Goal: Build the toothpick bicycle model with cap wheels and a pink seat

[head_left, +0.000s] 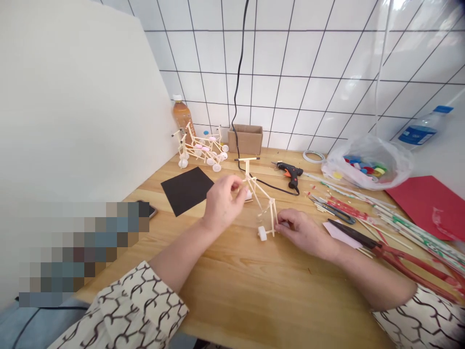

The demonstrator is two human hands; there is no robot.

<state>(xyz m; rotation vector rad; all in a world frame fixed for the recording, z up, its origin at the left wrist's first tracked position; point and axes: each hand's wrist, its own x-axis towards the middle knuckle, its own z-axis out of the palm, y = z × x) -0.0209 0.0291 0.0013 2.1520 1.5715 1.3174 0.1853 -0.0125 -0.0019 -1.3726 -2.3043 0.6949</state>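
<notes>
A small tricycle model of pale sticks [262, 190] stands on the wooden table [250, 286], with a black-tipped handlebar at its far end and white wheels below. My left hand [224, 199] is at the model's left, thumb and fingertips pinched beside the front part; what lies between them is too small to name. My right hand [300, 230] has its fingertips closed on the near right side of the model, by the rear axle, and partly hides the right rear wheel. The left rear wheel [262, 233] shows plainly.
Finished stick models [203, 150] and a bottle [182, 116] stand back left, beyond black card [187, 190]. Behind are a cardboard box [245, 139] and glue gun [289, 173]. At right lie a bag of caps [366, 165], scissors [385, 254], sticks and red paper [425, 206].
</notes>
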